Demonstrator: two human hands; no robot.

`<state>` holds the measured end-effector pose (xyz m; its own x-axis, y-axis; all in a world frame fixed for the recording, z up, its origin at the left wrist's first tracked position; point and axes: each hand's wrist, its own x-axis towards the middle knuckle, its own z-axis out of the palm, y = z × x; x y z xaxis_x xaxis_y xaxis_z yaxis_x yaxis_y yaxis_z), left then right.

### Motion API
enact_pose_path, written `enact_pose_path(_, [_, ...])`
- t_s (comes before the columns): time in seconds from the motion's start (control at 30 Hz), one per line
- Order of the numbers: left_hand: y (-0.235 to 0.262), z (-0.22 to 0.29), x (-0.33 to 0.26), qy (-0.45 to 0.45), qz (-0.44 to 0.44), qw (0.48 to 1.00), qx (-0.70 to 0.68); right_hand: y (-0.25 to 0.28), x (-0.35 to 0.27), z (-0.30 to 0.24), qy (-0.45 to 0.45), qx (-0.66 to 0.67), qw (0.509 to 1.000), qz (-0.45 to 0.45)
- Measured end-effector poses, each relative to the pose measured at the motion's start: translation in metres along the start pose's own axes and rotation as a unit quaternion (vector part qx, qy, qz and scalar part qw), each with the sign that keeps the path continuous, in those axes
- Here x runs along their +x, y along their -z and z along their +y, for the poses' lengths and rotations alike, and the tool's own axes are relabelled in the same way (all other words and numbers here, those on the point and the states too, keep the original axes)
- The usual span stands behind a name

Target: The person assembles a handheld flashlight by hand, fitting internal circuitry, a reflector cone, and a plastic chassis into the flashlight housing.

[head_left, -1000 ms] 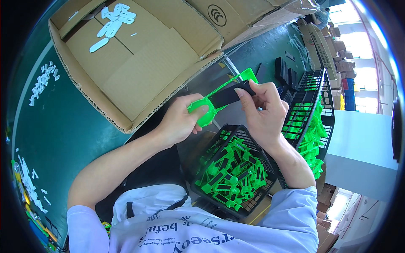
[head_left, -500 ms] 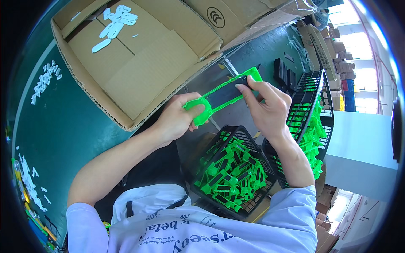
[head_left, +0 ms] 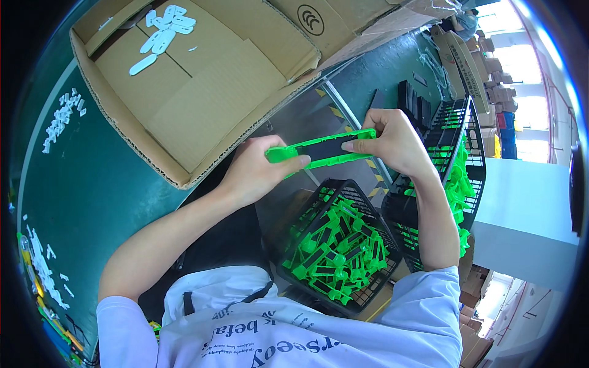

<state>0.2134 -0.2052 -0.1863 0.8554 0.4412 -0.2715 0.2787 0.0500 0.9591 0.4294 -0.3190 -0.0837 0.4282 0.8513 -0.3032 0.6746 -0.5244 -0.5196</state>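
Observation:
Between my two hands I hold a long bright green plastic frame (head_left: pixel 340 161) with a flat black strip (head_left: pixel 319 150) lying along its middle. My left hand (head_left: pixel 254 168) grips the frame's left end, thumb laid over the near edge. At the other end my right hand (head_left: pixel 392 141) is closed round the frame, its thumb pressed on the black strip. The fingers under the frame are partly hidden. Below it stands a black crate (head_left: pixel 392 239) filled with similar green pieces (head_left: pixel 343 248), many with black strips.
An open cardboard box (head_left: pixel 202 116) with white flat parts (head_left: pixel 162 37) stands on the green table (head_left: pixel 80 202). Small white pieces (head_left: pixel 61 122) lie at left. A second black crate (head_left: pixel 469 122) of green pieces is at right, near stacked black strips (head_left: pixel 411 101).
The green frame has turned from a steep slant to nearly level. My right hand has come down a little, and its thumb now presses flat on the strip.

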Motion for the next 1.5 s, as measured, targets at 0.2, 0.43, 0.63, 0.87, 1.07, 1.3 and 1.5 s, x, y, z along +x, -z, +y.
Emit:
enact_pose_path(0.2, [-0.001,-0.006,-0.004,0.022,0.026,0.999,0.015,-0.004,-0.007,-0.024,-0.026,-0.032,0.999,-0.008])
enact_pose_path(0.43, [-0.003,-0.003,-0.006,0.004,0.029,0.999,0.042,-0.005,-0.009,-0.021,-0.030,-0.034,0.999,-0.013])
enact_pose_path(0.63, [-0.001,0.003,-0.007,0.005,0.037,0.998,0.052,-0.005,-0.010,-0.027,-0.045,-0.052,0.998,-0.002])
enact_pose_path(0.87, [-0.001,0.003,-0.007,0.003,0.046,0.998,0.051,-0.010,-0.010,-0.028,-0.041,-0.046,0.998,0.003])
enact_pose_path(1.07, [-0.001,0.002,-0.006,0.012,0.049,0.997,0.061,-0.010,-0.015,-0.030,-0.020,-0.037,0.999,0.030])
enact_pose_path(1.3, [-0.004,0.002,-0.003,-0.023,-0.202,0.970,0.136,0.010,0.009,0.004,0.052,0.149,0.986,0.053])
enact_pose_path(1.5, [0.000,-0.009,-0.014,-0.026,-0.392,0.849,0.353,0.023,0.004,0.023,0.020,-0.191,0.884,-0.425])
